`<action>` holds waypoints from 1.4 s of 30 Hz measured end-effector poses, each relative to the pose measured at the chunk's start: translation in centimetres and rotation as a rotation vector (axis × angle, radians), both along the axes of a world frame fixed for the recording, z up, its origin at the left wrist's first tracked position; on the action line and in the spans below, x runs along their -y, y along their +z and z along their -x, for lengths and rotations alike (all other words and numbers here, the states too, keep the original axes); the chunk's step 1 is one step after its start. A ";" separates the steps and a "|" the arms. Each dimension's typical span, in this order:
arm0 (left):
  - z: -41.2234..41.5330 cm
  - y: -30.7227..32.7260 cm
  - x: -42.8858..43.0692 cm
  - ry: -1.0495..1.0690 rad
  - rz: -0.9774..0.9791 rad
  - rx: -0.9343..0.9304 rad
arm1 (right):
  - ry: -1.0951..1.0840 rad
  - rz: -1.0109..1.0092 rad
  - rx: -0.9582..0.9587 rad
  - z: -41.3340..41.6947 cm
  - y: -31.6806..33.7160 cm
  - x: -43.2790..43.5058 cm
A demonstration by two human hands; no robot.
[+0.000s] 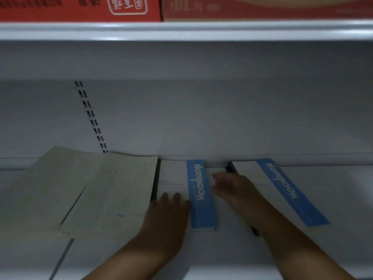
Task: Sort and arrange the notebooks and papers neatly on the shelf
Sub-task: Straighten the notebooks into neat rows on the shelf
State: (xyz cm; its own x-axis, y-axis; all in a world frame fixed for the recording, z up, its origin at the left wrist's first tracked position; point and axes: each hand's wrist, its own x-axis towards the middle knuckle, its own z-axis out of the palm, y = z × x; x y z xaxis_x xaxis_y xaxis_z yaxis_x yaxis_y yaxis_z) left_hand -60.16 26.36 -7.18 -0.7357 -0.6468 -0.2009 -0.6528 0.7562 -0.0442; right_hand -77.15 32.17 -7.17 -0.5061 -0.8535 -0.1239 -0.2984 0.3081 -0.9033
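Two white notebooks with blue "Notebook" bands lie flat on the white shelf point(222, 255). The middle notebook point(199, 195) has my left hand point(167, 215) resting flat on its lower left part, fingers spread. The right notebook point(290, 190) lies at an angle, and my right hand point(236, 188) lies on its left edge, fingers stretched toward the shelf back, blurred. Two pale paper sheets point(113, 195) overlap at the left, the far-left sheet point(46, 188) partly under the other.
The shelf's back panel point(201, 118) has a slotted upright strip point(90, 116). The upper shelf edge point(181, 30) runs across the top, with red cardboard boxes point(80, 9) standing on it.
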 end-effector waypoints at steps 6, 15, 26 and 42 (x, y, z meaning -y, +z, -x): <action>0.6 0.6 -0.1 -0.006 -0.048 -0.053 | -0.331 -0.610 -0.457 11.8 -1.0 -6.9; 0.1 1.9 -0.8 0.041 -0.180 -0.097 | -0.256 -0.427 -0.343 13.0 2.7 -11.5; -1.8 4.3 -0.3 0.009 -0.268 -0.222 | -0.033 -0.085 0.189 -1.8 0.3 0.6; -0.2 -0.3 -0.2 0.024 -0.060 -0.155 | -0.392 -0.331 -0.163 9.0 -0.8 -8.6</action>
State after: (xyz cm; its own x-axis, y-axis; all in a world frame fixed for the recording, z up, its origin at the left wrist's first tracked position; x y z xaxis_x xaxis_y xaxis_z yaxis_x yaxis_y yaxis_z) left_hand -60.01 26.55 -7.49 -0.7454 -0.6548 -0.1253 -0.6662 0.7387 0.1029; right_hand -86.16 40.73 -8.00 -0.8142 -0.5250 -0.2481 -0.2315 0.6853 -0.6904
